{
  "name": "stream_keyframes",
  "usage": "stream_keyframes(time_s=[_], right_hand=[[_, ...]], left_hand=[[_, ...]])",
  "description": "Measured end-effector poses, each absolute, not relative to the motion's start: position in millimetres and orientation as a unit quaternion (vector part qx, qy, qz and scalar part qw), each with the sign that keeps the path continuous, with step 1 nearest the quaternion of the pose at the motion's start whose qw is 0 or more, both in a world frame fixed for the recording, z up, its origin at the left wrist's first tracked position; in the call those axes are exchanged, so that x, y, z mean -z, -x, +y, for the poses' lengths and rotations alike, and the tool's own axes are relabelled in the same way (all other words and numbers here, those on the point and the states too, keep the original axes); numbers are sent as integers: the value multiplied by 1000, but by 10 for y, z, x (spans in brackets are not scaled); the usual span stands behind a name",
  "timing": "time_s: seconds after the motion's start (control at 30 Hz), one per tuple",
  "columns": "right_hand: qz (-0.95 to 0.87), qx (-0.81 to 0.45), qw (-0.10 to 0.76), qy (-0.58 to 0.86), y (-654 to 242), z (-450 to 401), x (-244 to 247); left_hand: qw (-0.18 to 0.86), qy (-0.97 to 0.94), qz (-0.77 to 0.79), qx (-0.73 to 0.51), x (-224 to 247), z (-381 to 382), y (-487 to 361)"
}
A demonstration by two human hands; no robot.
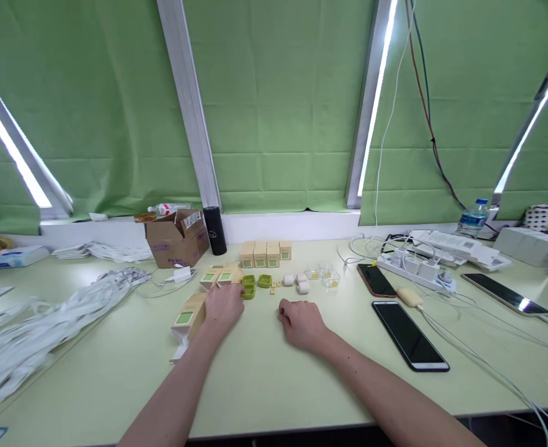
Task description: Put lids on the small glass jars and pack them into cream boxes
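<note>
My left hand (225,305) rests on the table by the small tan boxes (230,274), its fingers curled close to the green cases (248,287); whether it holds anything is hidden. An open tan box (190,315) with a white flap lies beside its wrist. My right hand (301,321) lies curled on the table to the right, and what its fingers close on, if anything, cannot be made out. Beyond it are white rolls (302,284), clear round containers (332,279) and tiny yellow pieces (273,290). Upright tan boxes (260,254) stand in a row behind.
A cardboard box (176,241) and a black cylinder (215,231) stand at the back. White strips (69,320) cover the left side. Phones (410,335), a power strip (416,272) and loose cables lie at the right, with a water bottle (473,218) behind.
</note>
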State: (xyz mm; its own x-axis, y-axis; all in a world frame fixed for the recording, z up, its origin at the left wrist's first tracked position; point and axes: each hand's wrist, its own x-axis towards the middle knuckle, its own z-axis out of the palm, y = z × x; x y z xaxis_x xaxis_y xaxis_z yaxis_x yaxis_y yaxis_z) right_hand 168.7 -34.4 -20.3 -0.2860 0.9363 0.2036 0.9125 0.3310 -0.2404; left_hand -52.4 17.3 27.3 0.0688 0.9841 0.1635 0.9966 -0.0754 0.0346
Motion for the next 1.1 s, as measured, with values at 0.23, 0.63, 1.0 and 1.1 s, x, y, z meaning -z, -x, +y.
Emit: stream_keyframes(time_s=[0.23,0.63,1.0,1.1], right_hand=[[-801,-44,174,571,-1707,-314,225],[-736,-140,404,525,-1796,-146,290],[-719,-208,542,384,-1869,-130,174],[-704,-217,562,376,-1888,-152,148]], left_hand=[[49,738,-667,85,-183,231,545],[152,822,-505,214,-142,-10,254],[233,844,-308,373,-115,-85,165],[182,830,-317,422,-166,-104,179]])
